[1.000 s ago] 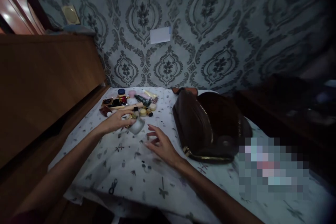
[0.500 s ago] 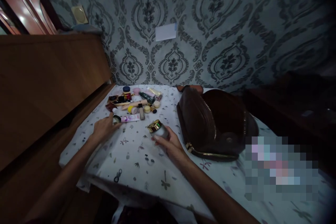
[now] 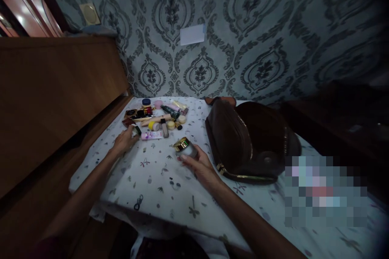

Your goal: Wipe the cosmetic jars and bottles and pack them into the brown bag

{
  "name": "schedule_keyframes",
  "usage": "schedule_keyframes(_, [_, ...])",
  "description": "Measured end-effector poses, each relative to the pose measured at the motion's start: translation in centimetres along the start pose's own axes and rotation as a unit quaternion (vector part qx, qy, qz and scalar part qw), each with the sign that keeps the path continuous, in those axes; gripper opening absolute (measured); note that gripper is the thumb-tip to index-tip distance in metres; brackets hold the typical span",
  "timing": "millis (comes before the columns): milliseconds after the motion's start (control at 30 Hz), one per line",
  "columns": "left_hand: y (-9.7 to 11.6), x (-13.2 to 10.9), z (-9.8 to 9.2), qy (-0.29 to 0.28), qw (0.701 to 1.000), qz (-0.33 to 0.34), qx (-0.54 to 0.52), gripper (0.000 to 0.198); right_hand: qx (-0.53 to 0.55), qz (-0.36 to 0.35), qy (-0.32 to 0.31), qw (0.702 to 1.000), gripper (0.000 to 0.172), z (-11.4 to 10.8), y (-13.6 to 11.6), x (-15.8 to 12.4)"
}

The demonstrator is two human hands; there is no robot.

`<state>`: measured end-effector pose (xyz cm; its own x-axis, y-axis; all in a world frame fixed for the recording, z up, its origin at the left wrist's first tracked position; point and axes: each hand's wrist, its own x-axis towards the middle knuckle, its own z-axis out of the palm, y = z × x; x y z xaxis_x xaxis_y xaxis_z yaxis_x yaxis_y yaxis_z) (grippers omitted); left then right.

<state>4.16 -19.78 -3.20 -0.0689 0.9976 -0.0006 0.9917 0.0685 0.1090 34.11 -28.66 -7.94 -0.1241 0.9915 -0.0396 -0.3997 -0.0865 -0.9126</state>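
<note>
My right hand (image 3: 203, 168) is closed around a cream jar (image 3: 188, 152) with a shiny gold lid, tilted above the cloth. To the left, my left hand (image 3: 123, 141) has its fingers round a small jar (image 3: 136, 131) with a dark green lid. Close by that jar lie a pink-and-white tube (image 3: 152, 135) and a small bottle with a dark cap (image 3: 164, 128). Beyond them is a group of several cosmetics, including a yellow-and-white jar (image 3: 154, 126), a dark green tube (image 3: 170, 111) and a blue-lidded jar (image 3: 146, 102).
A brown bag (image 3: 231, 141) stands unzipped and gaping right of my right hand. White patterned cloth (image 3: 152, 186) covers the table. A wooden panel (image 3: 60, 89) borders the left side, a papered wall (image 3: 212, 64) the back. Something pixelated (image 3: 325, 192) lies at right.
My left hand has moved slightly forward and right, and the green-lidded jar has shifted with it, away from the pink tube. The gold-lidded jar stays in my right hand, nearly in place.
</note>
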Motion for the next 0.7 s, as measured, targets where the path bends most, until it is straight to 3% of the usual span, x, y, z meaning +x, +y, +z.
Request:
schedule_keyframes(133, [0.2, 0.9, 0.1, -0.003, 1.000, 0.008, 0.021, 0.047, -0.002, -0.005, 0.001, 1.000, 0.053, -0.2, 0.2, 0.2])
schedule_keyframes(433, [1.2, 4.1, -2.9, -0.022, 0.993, 0.090, 0.076, 0.042, 0.001, -0.005, 0.016, 1.000, 0.054, -0.5, 0.2, 0.4])
schedule_keyframes(700, [1.5, 5.7, -3.6, -0.034, 0.988, 0.125, 0.088, 0.042, -0.010, 0.006, 0.008, 1.000, 0.053, -0.2, -0.1, 0.0])
